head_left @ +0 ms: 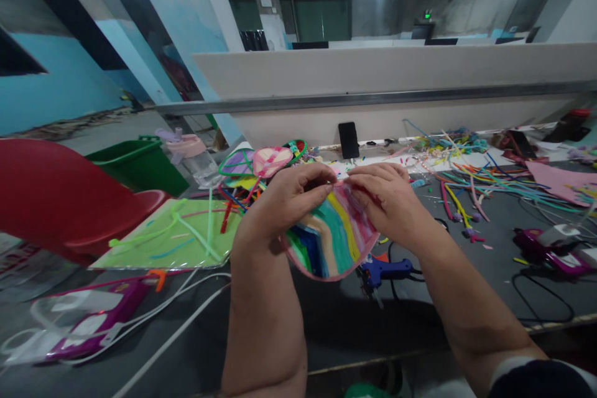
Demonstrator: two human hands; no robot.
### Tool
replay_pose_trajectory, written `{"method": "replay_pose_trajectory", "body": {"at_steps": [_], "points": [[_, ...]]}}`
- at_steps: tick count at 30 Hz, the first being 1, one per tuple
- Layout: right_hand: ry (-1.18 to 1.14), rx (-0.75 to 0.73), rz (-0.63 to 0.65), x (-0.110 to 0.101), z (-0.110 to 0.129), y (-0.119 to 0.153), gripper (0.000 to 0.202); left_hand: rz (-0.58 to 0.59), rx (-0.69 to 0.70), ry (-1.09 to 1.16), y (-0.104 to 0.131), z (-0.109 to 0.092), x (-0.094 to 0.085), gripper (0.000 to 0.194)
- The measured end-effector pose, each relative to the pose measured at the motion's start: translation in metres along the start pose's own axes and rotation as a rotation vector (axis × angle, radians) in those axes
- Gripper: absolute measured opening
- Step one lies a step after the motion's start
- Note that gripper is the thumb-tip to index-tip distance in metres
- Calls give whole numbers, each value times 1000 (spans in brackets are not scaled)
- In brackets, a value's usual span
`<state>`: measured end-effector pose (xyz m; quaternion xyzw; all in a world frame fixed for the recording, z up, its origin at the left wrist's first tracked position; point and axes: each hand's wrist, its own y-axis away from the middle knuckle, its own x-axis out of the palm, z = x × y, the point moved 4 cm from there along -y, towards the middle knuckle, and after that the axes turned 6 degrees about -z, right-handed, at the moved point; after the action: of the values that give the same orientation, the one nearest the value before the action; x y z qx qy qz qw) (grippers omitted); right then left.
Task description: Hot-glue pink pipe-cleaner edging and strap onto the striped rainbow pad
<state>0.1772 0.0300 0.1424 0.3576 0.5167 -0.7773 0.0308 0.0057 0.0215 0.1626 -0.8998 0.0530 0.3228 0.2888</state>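
Between my two hands, above the dark table, is a rounded craft piece (333,239) with stripes of green, blue, beige, teal, yellow and pink and a pink fuzzy rim, apparently pipe cleaner. My left hand (291,196) pinches its upper left edge between thumb and fingers. On the upper right edge, my right hand (385,196) is closed with its fingertips pressed to the rim. The fingertips hide part of the top edge. Just behind and below the piece, a blue glue gun (385,268) rests on the table.
Left lie a green sheet (175,236) with pipe cleaners and a purple power strip (100,323) with white cables. Heart-shaped pieces (272,161) and a phone (349,140) are behind. Pipe cleaners (459,202) and another power strip (555,252) lie right. A red chair (69,193) stands left.
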Motion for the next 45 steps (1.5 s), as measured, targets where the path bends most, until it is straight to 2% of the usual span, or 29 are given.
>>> {"method": "replay_pose_trajectory", "body": {"at_steps": [21, 25, 27, 29, 34, 39, 45], "points": [[-21, 78, 49, 7, 0, -1, 36, -2, 32, -81, -4, 5, 3, 17], [-5, 103, 79, 10, -4, -1, 36, -64, 8, -59, -6, 10, 6, 15], [-3, 98, 88, 11, -6, -1, 37, -92, 6, -56, -6, 12, 7, 21], [-5, 86, 80, 11, -7, -1, 38, -88, 11, -60, -7, 13, 8, 26], [2, 87, 61, 11, -7, -1, 34, -56, 23, -67, -7, 10, 8, 16], [-16, 80, 60, 12, -9, -1, 32, -19, 21, -60, -5, 11, 8, 17], [-76, 122, -93, -8, -21, -2, 29, -12, -9, 38, -2, 15, 3, 19]]}}
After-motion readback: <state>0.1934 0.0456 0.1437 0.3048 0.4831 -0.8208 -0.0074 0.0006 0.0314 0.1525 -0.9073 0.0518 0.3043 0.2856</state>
